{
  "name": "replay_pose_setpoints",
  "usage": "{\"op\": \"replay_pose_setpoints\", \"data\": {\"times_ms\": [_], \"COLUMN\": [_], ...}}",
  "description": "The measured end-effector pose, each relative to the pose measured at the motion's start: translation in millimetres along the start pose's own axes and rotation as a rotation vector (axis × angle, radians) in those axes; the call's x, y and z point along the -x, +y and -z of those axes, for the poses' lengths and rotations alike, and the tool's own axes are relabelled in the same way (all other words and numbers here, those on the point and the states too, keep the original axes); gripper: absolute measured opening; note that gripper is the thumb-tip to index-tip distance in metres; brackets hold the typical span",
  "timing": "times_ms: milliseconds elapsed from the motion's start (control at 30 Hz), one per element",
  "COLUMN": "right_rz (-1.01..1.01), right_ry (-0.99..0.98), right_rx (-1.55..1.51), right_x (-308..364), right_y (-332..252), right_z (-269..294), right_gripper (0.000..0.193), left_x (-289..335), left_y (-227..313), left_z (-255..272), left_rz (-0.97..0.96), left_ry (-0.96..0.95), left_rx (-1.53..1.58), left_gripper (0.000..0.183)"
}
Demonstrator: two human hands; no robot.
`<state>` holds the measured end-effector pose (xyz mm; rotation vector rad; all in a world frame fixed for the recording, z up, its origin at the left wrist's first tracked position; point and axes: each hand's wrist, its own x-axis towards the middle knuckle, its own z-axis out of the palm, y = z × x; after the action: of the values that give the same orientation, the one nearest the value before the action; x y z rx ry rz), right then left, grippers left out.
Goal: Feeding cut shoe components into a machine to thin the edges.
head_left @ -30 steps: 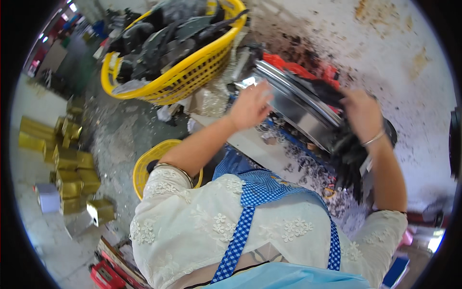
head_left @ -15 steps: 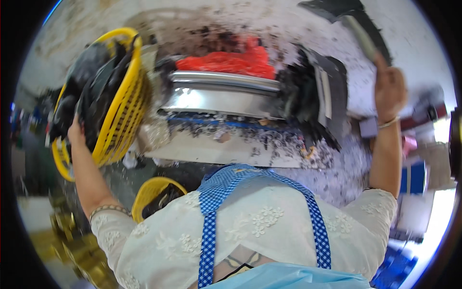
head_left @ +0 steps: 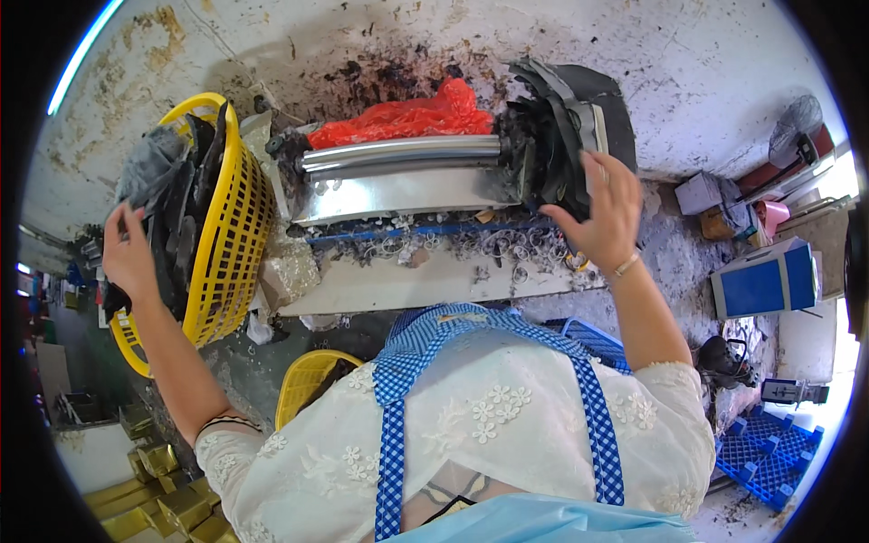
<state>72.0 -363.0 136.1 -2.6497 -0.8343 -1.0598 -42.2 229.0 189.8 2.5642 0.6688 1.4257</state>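
My left hand [head_left: 131,258] is beside the dark, flat, flexible pieces [head_left: 172,217] heaped in a yellow plastic basket [head_left: 237,217] at the left. Its fingers are bent and apart, and I see nothing in them. My right hand [head_left: 608,217] is open, thumb spread from the fingers, in front of a stack of dark sheets [head_left: 554,136] at the right end of a shiny metal roller machine [head_left: 398,190]. Whether the fingertips touch the stack's pale edge is unclear.
Red plastic [head_left: 407,118] lies behind the rollers. Black scraps and pale rings litter the ledge [head_left: 398,281] before the machine. A smaller yellow basket [head_left: 303,376] stands below, near my body. Boxes, including a blue one [head_left: 765,279], and a blue pallet [head_left: 769,452] are at the right.
My right hand has come down and left from the upper right; the dark piece it held up is out of it. My left hand has let go of the dark piece in the basket.
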Motion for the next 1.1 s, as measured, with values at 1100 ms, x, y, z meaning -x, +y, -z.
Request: {"op": "replay_pose_setpoints", "data": {"times_ms": [1100], "right_rz": [-0.557], "right_ry": [-0.422], "right_rx": [-0.475], "right_x": [-56.8], "right_y": [-88.2], "right_z": [-260.3], "right_gripper": [0.037], "left_x": [243.6], "left_y": [168.3], "left_z": [-176.0], "left_rz": [0.119], "left_ry": [-1.019], "left_rx": [0.352], "left_gripper": [0.036]}}
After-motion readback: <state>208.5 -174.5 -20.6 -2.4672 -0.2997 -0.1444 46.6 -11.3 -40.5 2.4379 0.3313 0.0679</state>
